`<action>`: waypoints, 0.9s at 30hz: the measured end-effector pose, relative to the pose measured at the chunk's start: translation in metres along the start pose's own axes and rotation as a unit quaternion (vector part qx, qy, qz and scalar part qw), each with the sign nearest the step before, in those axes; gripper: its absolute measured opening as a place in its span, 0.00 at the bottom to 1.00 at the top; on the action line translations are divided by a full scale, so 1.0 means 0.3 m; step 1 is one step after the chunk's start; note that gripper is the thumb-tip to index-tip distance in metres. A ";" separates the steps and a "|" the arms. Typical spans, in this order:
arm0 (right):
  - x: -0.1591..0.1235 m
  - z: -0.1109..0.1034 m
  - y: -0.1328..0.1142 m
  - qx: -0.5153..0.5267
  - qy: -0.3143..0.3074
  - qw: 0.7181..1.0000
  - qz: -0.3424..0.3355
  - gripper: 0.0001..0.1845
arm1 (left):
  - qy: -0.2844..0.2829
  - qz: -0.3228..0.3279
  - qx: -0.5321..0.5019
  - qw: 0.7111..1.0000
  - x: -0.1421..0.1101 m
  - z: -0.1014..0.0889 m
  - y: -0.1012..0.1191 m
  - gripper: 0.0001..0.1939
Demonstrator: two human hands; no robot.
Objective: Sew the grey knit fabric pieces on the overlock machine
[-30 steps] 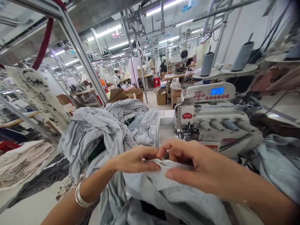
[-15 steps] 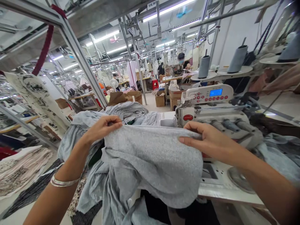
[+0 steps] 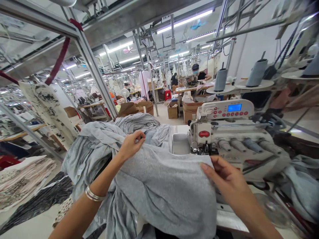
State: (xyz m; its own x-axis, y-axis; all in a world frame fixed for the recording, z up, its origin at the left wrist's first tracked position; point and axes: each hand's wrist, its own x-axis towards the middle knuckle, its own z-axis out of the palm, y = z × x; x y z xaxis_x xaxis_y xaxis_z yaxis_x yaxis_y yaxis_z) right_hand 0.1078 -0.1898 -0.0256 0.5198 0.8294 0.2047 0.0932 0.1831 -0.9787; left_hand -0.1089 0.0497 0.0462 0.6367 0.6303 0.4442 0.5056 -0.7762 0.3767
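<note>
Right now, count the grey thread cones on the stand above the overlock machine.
3. The first grey thread cone stands on the left tray, the second on the next tray, the third at the right edge of the view; others may be hidden.

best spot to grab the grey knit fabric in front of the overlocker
Take the grey knit fabric by its upper edge, near the two points where the left hand and right hand pinch it, coming from above and the near side. That edge spans between the hands and gives a clear line to pinch, while the cloth below hangs in soft folds that offer a poorer hold.
</note>
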 end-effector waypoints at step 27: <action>-0.231 0.082 0.226 0.006 -0.012 0.993 0.121 0.20 | -0.222 0.119 -0.133 0.959 0.008 0.274 0.320 0.13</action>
State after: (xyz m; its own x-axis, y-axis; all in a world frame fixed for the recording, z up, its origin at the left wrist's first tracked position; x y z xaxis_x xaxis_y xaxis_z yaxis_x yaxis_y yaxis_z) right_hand 0.0573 -0.2218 -0.1055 0.5047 0.8625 -0.0361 -0.0414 -0.0176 -0.9990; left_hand -0.0110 -0.0244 0.0166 0.9302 0.3217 0.1766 0.1866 -0.8290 0.5272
